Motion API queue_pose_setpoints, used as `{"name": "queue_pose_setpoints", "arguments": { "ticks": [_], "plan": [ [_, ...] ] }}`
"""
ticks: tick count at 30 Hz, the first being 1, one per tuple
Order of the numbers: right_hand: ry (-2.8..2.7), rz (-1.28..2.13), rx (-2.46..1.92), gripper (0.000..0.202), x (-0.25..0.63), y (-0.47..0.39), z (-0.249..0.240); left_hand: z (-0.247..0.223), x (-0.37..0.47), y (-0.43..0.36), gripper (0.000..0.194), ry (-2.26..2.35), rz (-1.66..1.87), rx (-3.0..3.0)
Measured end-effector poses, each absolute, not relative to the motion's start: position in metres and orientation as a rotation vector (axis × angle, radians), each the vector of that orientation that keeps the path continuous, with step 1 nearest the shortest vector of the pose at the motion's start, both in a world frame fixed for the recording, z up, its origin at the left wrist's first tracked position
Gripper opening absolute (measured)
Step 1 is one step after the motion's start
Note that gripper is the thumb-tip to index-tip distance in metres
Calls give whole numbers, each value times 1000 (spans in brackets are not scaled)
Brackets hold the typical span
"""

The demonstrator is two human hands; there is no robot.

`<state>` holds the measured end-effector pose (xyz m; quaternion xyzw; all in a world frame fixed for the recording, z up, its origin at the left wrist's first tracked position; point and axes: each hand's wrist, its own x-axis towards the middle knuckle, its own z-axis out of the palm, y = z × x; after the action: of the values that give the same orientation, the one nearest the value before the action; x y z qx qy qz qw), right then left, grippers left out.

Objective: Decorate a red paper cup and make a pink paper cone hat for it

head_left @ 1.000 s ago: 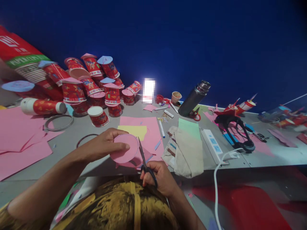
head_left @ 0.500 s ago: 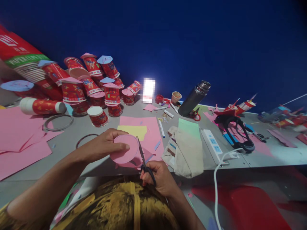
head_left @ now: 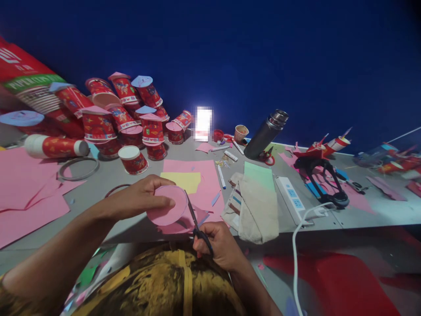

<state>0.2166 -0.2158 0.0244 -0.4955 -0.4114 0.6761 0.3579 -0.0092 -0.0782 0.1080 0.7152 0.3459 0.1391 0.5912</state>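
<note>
Pinched between the thumb and fingers of my left hand (head_left: 148, 197) is a round pink paper disc (head_left: 173, 210) with a circle line drawn near its edge. My right hand (head_left: 215, 243) is closed around the dark handles of a pair of scissors (head_left: 191, 210). The blades point up and away, lying against the disc's right edge. A cut strip of pink paper hangs below the disc by the blades. Under and beyond the hands lie a pink sheet (head_left: 212, 175) and a smaller yellow sheet (head_left: 184, 181).
Stacked red paper cups (head_left: 123, 118) with paper tops stand at back left. A black thermos (head_left: 266, 136) leans by red-handled scissors (head_left: 269, 157). A folded cloth (head_left: 258, 210), a power strip (head_left: 289, 197) and a black strap headset (head_left: 322, 180) lie right. Pink sheets (head_left: 29, 188) cover the left.
My left hand and the pink disc have shifted slightly left. The scissor blades look more closed and tilt a little further left. My right hand stays nearly in place.
</note>
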Motion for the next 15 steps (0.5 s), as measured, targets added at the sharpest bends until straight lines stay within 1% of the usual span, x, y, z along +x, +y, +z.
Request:
{"name": "queue_pose_setpoints", "arguments": {
  "ticks": [7, 12, 15],
  "plan": [
    [-1062, 1680, -1297, 46, 217, -217, 19, 99, -11, -79, 29, 831, 326, 1561],
    [-1090, 1684, -1259, 57, 217, -216, 19, 87, -4, -88, 29, 891, 429, 1425],
    [-1097, 1677, -1264, 58, 217, -216, 17, 88, 1, -92, 28, 900, 477, 1402]
  ]
}}
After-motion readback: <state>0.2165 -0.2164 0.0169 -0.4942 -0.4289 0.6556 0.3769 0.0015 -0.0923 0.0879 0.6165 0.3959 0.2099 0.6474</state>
